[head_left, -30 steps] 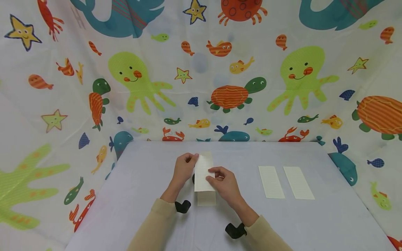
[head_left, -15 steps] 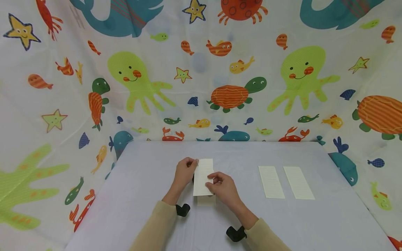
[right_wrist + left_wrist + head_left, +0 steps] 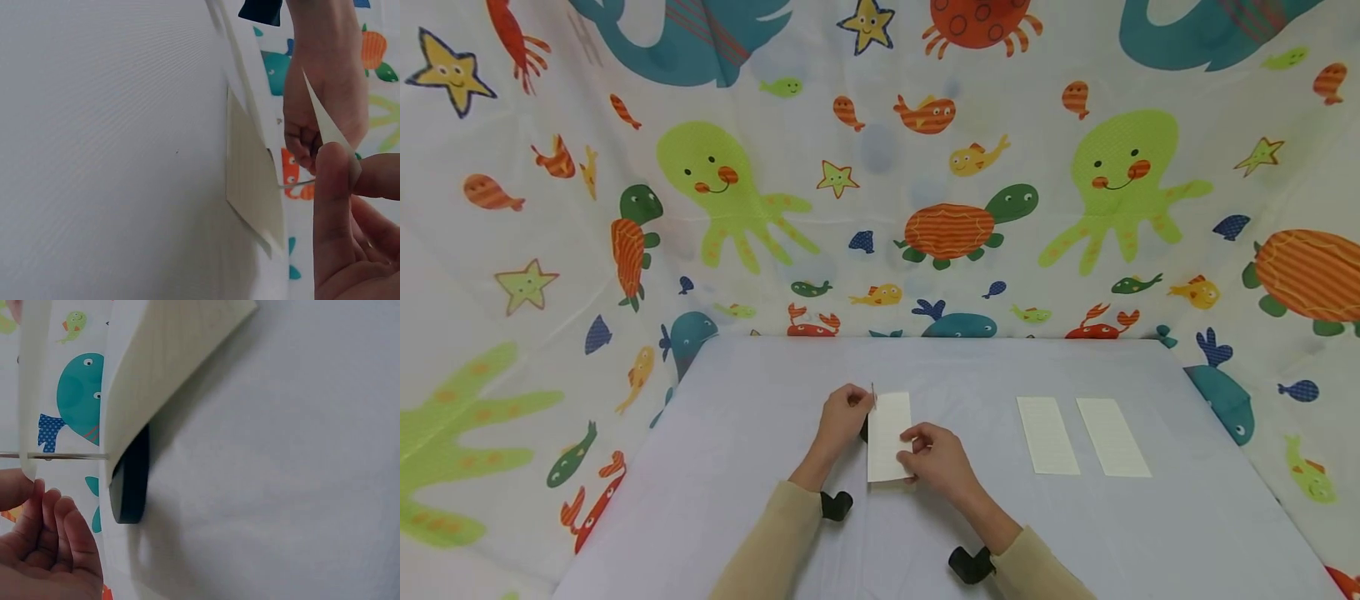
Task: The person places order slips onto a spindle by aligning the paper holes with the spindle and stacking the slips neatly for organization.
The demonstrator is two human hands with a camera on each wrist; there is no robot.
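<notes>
A cream paper slip point(image 3: 889, 437) is held between both hands over a paper spike. My left hand point(image 3: 842, 419) pinches its upper left edge; my right hand point(image 3: 942, 457) pinches its right edge between thumb and forefinger. In the left wrist view the thin metal rod point(image 3: 72, 457) crosses the held slip near its edge and sticks out beyond it, seemingly through it. Another slip point(image 3: 147, 369) lies lower, at the foot of the rod, above the dark base point(image 3: 130, 494). The right wrist view shows that lower slip point(image 3: 250, 169) apart from the held one.
Two more cream slips, a nearer one point(image 3: 1048, 435) and one further right point(image 3: 1113, 437), lie flat on the white-covered table point(image 3: 1210, 517). Behind it hangs a curtain point(image 3: 880, 300) with sea animals. Dark wrist-worn pieces sit at both cuffs.
Both hands have brought the held slip down and toward me, so it covers most of the lower slip. The rod's tip now shows above its upper left part.
</notes>
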